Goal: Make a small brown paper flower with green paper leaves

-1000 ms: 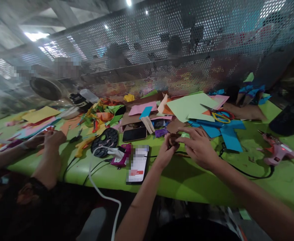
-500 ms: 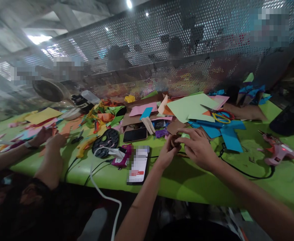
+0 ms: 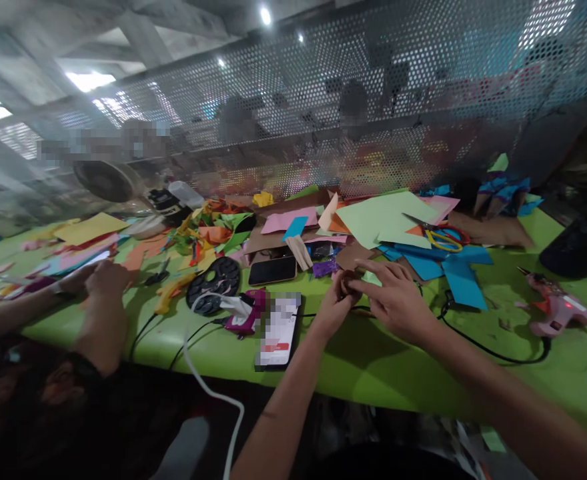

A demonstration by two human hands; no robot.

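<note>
A person's two bare hands meet over a green table (image 3: 368,373), near its front edge. The left hand (image 3: 337,303) pinches a small, curled brown piece (image 3: 344,284) between fingers and thumb, its grip narrow. The right hand (image 3: 398,300) arches in from the other side, forefinger extended to the piece; whether it pinches too, I cannot tell.

Green surface shows between the wrists and the table's rounded front edge, and again between the right hand and a pink glue gun (image 3: 556,313) well to the right, with a black cable (image 3: 503,359) curving across that space. Left room is tighter: a lit phone (image 3: 281,333) lies just beside the left forearm, its lower end close to the front edge. Beyond the fingers, overlapping colored paper (image 3: 388,217) and yellow-and-red-handled scissors (image 3: 443,240) crowd the far side, up to a perforated screen (image 3: 293,113).
</note>
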